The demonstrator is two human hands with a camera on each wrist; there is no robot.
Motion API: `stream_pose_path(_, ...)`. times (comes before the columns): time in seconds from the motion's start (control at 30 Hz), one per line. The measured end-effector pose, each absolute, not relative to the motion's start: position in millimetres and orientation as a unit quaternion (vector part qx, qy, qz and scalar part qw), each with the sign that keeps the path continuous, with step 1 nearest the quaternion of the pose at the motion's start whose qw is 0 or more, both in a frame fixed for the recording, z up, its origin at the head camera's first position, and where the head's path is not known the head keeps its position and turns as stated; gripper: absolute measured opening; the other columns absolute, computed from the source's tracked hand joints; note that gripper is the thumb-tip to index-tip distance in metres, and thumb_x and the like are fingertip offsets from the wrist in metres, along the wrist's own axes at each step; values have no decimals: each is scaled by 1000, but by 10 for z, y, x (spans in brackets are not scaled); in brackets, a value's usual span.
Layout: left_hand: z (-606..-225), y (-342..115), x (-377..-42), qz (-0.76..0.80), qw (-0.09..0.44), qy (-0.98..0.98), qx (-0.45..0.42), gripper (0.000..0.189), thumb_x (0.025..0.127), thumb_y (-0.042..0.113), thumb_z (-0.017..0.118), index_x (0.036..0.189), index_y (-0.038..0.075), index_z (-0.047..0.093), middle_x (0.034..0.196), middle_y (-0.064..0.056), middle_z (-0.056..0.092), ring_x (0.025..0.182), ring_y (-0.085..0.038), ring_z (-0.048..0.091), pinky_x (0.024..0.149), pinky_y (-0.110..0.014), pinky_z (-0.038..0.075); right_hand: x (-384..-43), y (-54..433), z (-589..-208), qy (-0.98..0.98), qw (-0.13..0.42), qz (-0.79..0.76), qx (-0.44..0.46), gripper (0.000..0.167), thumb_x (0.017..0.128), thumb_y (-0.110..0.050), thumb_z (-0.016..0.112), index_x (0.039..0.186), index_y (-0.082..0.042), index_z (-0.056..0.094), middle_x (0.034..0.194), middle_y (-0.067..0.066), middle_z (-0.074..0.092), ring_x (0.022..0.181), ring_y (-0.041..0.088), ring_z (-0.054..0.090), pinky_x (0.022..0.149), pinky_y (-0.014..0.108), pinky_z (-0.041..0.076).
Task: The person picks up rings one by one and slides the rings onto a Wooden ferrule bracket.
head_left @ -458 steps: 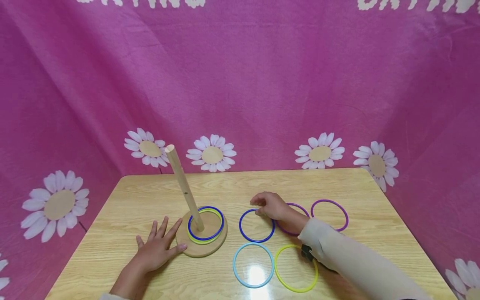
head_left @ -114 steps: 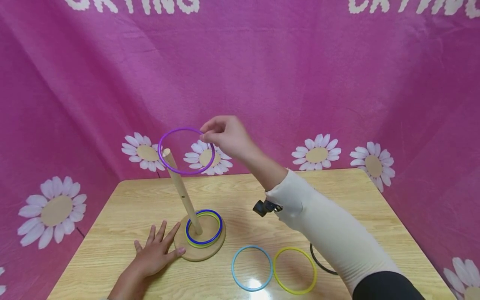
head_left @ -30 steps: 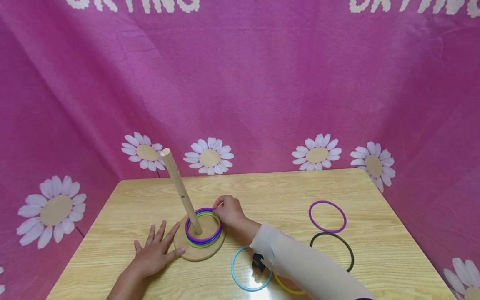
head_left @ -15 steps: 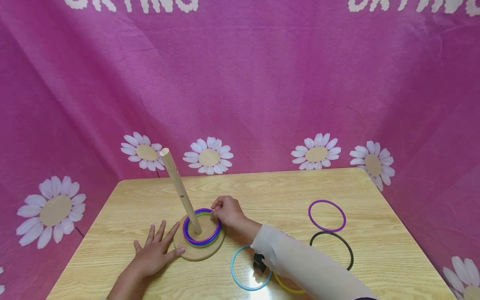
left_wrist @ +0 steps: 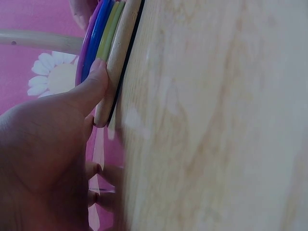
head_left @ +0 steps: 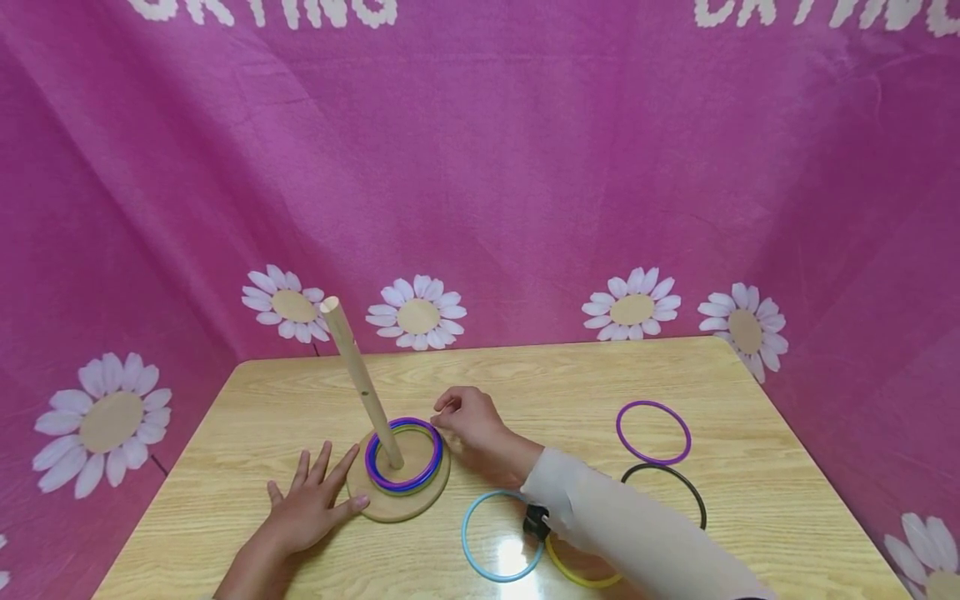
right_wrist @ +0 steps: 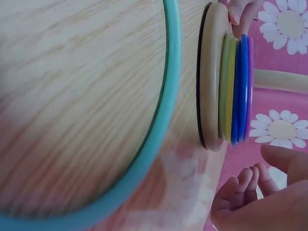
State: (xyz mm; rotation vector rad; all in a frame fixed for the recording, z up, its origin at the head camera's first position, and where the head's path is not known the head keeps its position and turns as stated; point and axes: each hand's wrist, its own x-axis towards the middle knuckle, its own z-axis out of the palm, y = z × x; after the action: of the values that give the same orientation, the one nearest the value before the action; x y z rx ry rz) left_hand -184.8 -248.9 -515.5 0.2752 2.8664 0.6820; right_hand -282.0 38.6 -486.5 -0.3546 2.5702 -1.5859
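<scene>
A wooden peg (head_left: 360,379) rises from a round wooden base (head_left: 390,507) at the table's left. Stacked around its foot are rings: green (right_wrist: 223,91) and yellow (right_wrist: 231,91) ones lowest, blue (right_wrist: 243,82) above them, a purple ring (right_wrist: 250,86) on top. My left hand (head_left: 311,508) lies with fingers spread at the base's left side, its thumb resting on the rim. Just right of the stack is my right hand (head_left: 476,421), fingers loosely bent. The right wrist view shows it apart from the rings, holding nothing.
On the table's right side lie a light blue ring (head_left: 465,533), a yellow ring (head_left: 581,581) partly under the right sleeve, a black ring (head_left: 702,500) and another purple ring (head_left: 687,437). A pink curtain (head_left: 495,183) with daisies stands behind the table (head_left: 555,367).
A blue ring and a purple ring from the table have joined the stack over these frames. In the last half second my right hand has let go of the purple ring and drawn slightly right.
</scene>
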Motion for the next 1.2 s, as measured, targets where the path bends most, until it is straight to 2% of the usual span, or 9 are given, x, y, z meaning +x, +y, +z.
stream_pose_path(0.1, -5196, -2509, -1850, 234, 81, 964, 97, 82, 96, 70, 53, 165, 37, 23, 169, -29, 7, 151, -61, -6, 90, -93, -15, -2827, 455, -4834, 847, 44, -516, -121, 14, 85, -9, 81, 95, -3, 74, 77, -2, 66, 72, 7, 57, 69, 25, 48)
stream_pose_path(0.23, -5231, -2528, -1863, 235, 83, 964, 96, 83, 95, 73, 52, 165, 39, 22, 170, -28, 6, 151, -61, -7, 90, -92, -17, -2828, 559, -4799, 843, 46, -521, -122, 17, 85, -9, 82, 98, -2, 75, 79, -2, 68, 73, 8, 59, 70, 26, 50)
stream_pose_path(0.4, -5236, -2521, -1862, 227, 85, 966, 92, 84, 95, 76, 49, 165, 38, 22, 170, -26, 6, 152, -59, -6, 92, -92, -16, -2821, 724, -4754, 833, 50, -538, -115, 16, 86, -9, 81, 99, -3, 74, 82, -2, 68, 75, 9, 60, 69, 25, 51)
stream_pose_path(0.5, -5196, -2502, -1856, 232, 93, 964, 89, 84, 96, 71, 53, 165, 34, 24, 170, -27, 6, 152, -59, -7, 92, -92, -16, -2800, 849, -4717, 830, 44, -544, -116, 16, 86, -8, 80, 99, 0, 74, 83, 0, 68, 74, 9, 60, 69, 25, 50)
stream_pose_path(0.6, -5142, -2481, -1847, 231, 107, 964, 83, 84, 97, 68, 55, 166, 30, 24, 170, -27, 4, 151, -59, -9, 92, -91, -17, -2765, 1002, -4663, 829, 40, -545, -119, 18, 87, -7, 79, 101, 3, 73, 84, 3, 69, 75, 10, 61, 70, 26, 51)
stream_pose_path(0.77, -5102, -2456, -1841, 216, 126, 965, 74, 85, 98, 69, 53, 166, 29, 22, 171, -25, 1, 152, -58, -12, 94, -91, -16, -2746, 1314, -4625, 828, 26, -547, -120, 19, 89, -8, 78, 103, 4, 72, 87, 5, 70, 78, 10, 61, 75, 26, 52)
stream_pose_path(1.0, -5149, -2474, -1848, 225, 102, 965, 86, 83, 97, 68, 54, 165, 29, 25, 170, -28, 6, 151, -60, -8, 92, -92, -16, -2742, 1778, -4607, 816, 4, -567, -112, 19, 90, -6, 78, 104, 5, 72, 89, 8, 71, 81, 9, 61, 74, 22, 52)
stream_pose_path(1.2, -5164, -2492, -1860, 226, 99, 965, 85, 85, 97, 70, 53, 166, 29, 24, 170, -26, 5, 152, -58, -9, 93, -91, -16, -2722, 2119, -4602, 818, -7, -565, -107, 18, 91, -7, 77, 106, 3, 72, 90, 2, 72, 83, 7, 64, 74, 20, 54)
